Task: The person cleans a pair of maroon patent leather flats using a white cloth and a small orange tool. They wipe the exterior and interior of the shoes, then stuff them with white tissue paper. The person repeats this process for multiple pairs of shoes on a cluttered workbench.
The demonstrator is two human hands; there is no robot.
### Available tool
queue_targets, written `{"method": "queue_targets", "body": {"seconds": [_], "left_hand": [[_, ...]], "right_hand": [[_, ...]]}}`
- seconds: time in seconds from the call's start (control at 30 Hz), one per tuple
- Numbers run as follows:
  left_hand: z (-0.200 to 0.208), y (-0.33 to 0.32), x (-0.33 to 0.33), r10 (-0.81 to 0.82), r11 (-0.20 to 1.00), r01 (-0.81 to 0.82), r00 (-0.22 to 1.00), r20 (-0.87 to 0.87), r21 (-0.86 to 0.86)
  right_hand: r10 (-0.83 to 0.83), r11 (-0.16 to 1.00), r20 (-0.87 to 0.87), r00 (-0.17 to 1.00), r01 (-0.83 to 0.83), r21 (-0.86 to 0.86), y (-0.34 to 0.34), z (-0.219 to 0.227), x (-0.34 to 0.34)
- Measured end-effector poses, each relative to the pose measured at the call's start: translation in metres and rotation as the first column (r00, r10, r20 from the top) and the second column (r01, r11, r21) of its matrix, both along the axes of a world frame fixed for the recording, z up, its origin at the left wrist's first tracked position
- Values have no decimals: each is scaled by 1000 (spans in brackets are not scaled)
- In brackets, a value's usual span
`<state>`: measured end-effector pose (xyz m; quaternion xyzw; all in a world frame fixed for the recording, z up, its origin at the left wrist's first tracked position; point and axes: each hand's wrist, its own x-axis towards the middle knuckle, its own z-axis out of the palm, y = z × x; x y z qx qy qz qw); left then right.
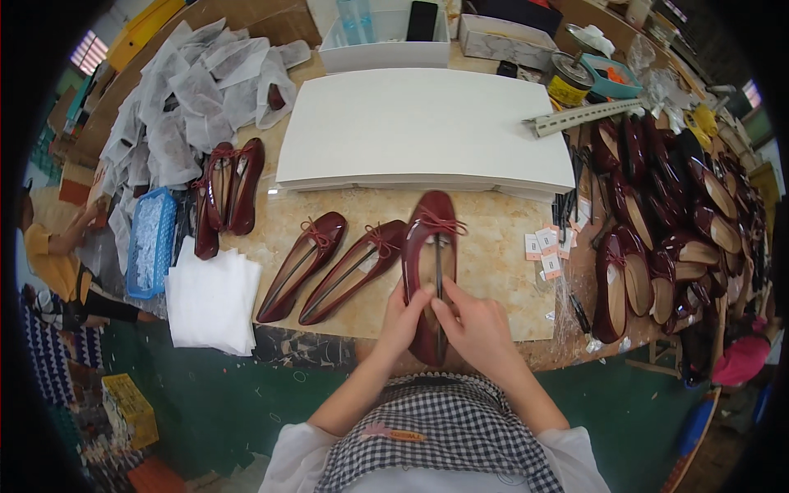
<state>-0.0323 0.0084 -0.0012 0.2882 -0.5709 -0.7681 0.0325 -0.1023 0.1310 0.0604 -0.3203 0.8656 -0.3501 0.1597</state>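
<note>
Fingers [457,297] of left hand [400,324] and right hand [479,325] grip a burgundy shoe [425,267] — thumbs [422,297] at its dark strip [439,261].

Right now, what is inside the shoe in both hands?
A thin dark rod runs lengthwise over the insole of the dark red shoe. The upper covers the toe's inside; the left hand and right hand hide part farther back.

Shoe workshop: burgundy flats [667,215] heaped on cluttered workbench [519,316].
</note>
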Motion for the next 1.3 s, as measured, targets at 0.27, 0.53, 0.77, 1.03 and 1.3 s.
{"method": "queue_targets", "body": {"seconds": [0.27, 0.53, 0.77, 1.03, 1.3], "left_hand": [[22, -108, 47, -94, 136, 334, 941, 324, -932], [84, -192, 23, -70, 88, 164, 985, 158, -982], [4, -515, 8, 326, -71, 422, 866, 379, -904], [51, -336, -60, 264, -291, 34, 964, -46, -956], [13, 18, -75, -636, 729, 599, 772, -3, -331]], "right_hand": [[-297, 955, 34, 954, 297, -5, 66, -7, -26], [-216, 967, -98, 972, 199, -156, 58, -6, -28], [-450, 868, -476, 756, 495, -34, 145, 2, -59], [-816, 449, -366, 447, 889, 85, 284, -57, -106], [-715, 682, -25, 699, 705, 195, 260, -36, -109]]}}
